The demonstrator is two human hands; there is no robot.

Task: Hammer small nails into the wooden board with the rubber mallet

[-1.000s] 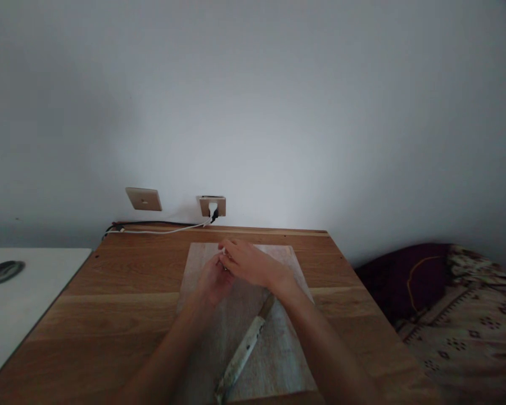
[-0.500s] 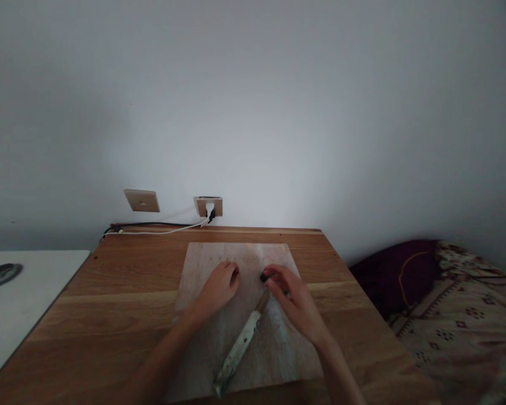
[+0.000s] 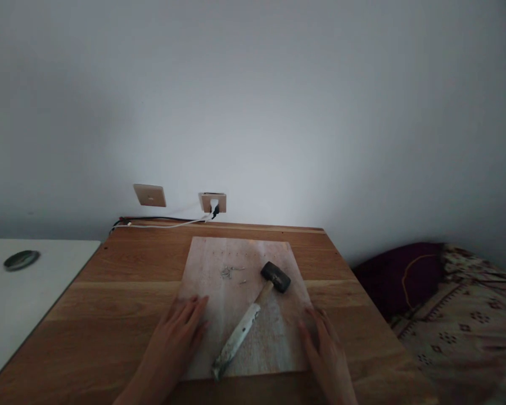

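A thin, pale wooden board [image 3: 219,304] lies flat on the wooden table. Across it, at a slant, rests a mallet [image 3: 275,277] with a black head and a handle wrapped in worn white material. Left of the mallet's head is a small pile of nails [image 3: 226,273], with a few loose ones beside it. A row of small dark marks, nails or holes, runs along the board's far edge. My left hand [image 3: 181,329] lies at the board's left edge, fingers stretched out. At the right edge my right hand [image 3: 322,343] rests with fingers apart, holding nothing.
The wooden table [image 3: 96,320] meets a pale wall with a socket [image 3: 213,202] and a switch plate [image 3: 150,195]. Cables [image 3: 168,225] run along its back edge. A white surface with a round dark object [image 3: 21,260] stands left; patterned fabric [image 3: 459,337] lies right.
Both hands have drawn back towards me and outward to the board's sides. My right hand has left the mallet's head, and the nails my left hand covered now show.
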